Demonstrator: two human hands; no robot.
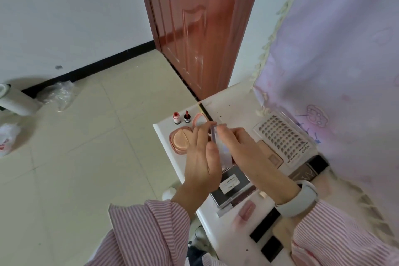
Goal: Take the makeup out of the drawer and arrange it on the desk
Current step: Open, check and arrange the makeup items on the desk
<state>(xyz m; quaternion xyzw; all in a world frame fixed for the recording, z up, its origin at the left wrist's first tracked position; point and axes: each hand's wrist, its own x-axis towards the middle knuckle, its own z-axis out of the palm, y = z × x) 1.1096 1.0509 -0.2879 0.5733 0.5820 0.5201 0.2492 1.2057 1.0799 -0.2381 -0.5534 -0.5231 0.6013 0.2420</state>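
Makeup in hand is a slim clear case (220, 147), held on edge above the bench (235, 110), the left hand (201, 162) and right hand (244, 149) both pinching it between thumb and fingers. Below lie a compact (180, 140), two small bottles (181, 117), a lash tray (282, 136) and a dark palette (232, 185). Lowering it flat into a bare patch, clear of the bottles, should keep the row tidy.
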